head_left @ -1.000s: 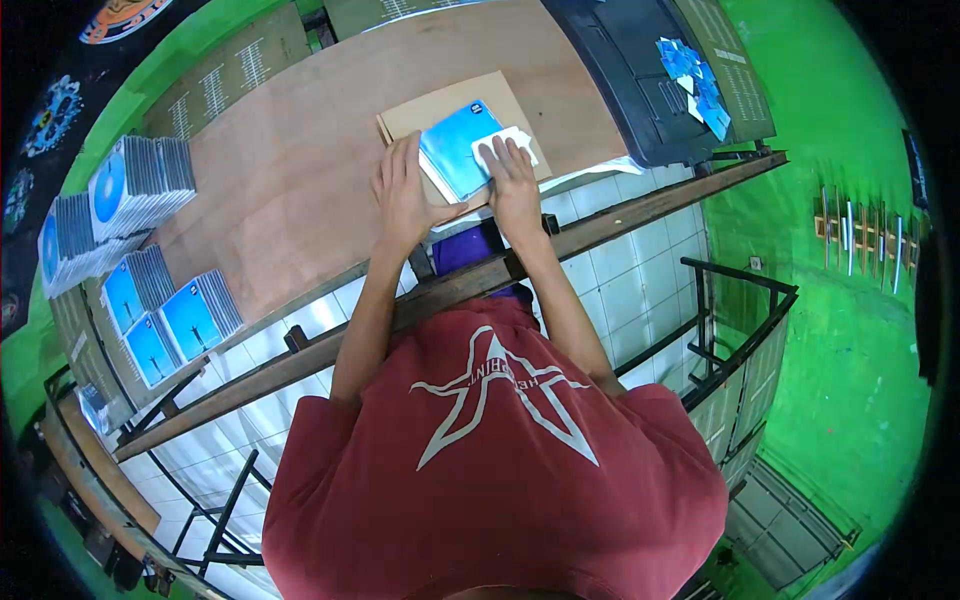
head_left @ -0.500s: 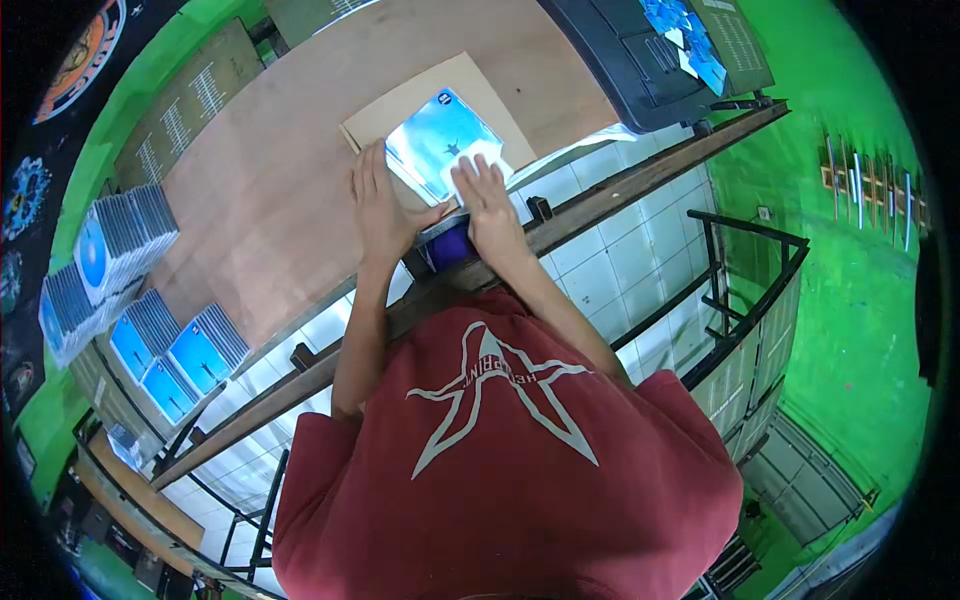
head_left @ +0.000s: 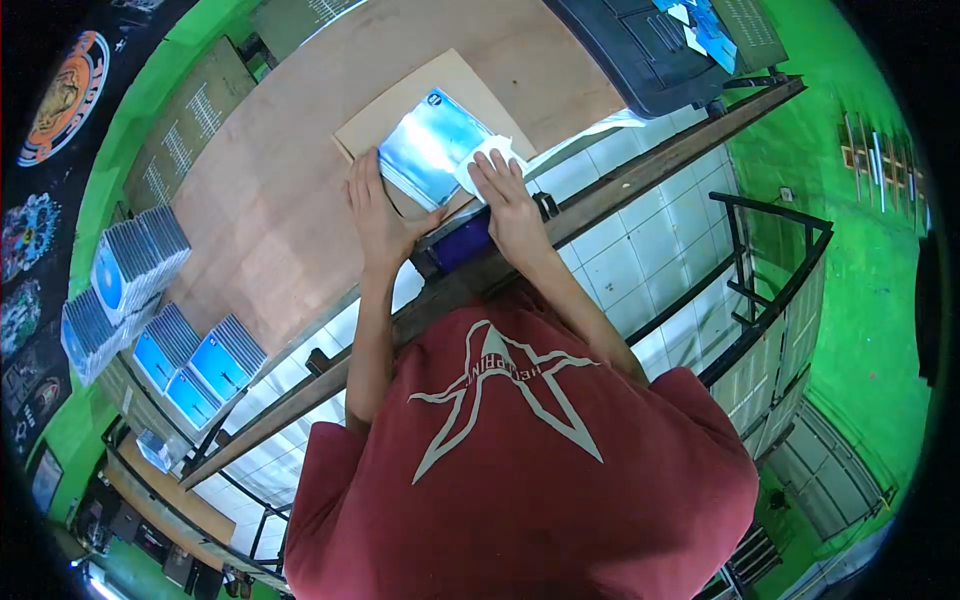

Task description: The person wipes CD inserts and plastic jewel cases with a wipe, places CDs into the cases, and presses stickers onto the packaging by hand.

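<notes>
A blue-covered CD case [head_left: 425, 135] lies on a flat piece of cardboard [head_left: 448, 72], with bright glare across its cover. My left hand [head_left: 378, 215] braces its near left corner, fingers along the left side and thumb spread to the near edge. Under the fingers of my right hand [head_left: 512, 205] is a crumpled white cloth or tissue [head_left: 517, 145], pressed on the case's right corner. Part of the case is hidden beneath the cloth.
Several stacks of CD cases [head_left: 140, 255] stand at the left of the brown tabletop [head_left: 270, 180]. A black case [head_left: 640, 60] with blue and white scraps [head_left: 705, 35] sits at the right. A dark rail [head_left: 590, 215] runs along the table's near side.
My right hand and the white cloth have slid slightly right, toward the case's right corner. My left hand stays at the left corner. The view has shifted a little.
</notes>
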Motion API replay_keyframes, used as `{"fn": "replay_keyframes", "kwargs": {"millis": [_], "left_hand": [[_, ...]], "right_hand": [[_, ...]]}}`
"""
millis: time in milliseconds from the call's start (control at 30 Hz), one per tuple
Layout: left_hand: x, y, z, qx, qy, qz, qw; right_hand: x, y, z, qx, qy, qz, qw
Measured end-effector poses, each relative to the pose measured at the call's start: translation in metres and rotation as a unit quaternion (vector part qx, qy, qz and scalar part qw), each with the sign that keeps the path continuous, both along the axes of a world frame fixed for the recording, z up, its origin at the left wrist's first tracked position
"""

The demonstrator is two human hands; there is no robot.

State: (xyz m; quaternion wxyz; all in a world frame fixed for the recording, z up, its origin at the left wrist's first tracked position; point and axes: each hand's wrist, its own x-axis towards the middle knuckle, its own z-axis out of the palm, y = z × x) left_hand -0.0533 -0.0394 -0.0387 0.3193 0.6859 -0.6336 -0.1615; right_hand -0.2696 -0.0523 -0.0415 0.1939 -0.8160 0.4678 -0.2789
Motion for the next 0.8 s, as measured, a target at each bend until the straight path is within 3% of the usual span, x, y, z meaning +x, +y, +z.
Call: {"fn": "replay_keyframes", "kwargs": {"millis": [267,500,800], "left_hand": [[0.0,-0.001,0.003,0.01,-0.006,-0.019,1.0],[-0.003,-0.002,0.007,0.038,-0.004,0.01,0.999],[-0.003,0.0,0.006,0.039,-0.016,0.003,0.999]], "right_hand": [[0.047,-0.088,-0.004,-0.027,0.037,0.038,0.998],[-0.003,-0.031,0.007,-0.006,0.044,0.012,0.999],[0.044,-0.091,-0.004,-0.03,0.034,0.031,0.999]]}}
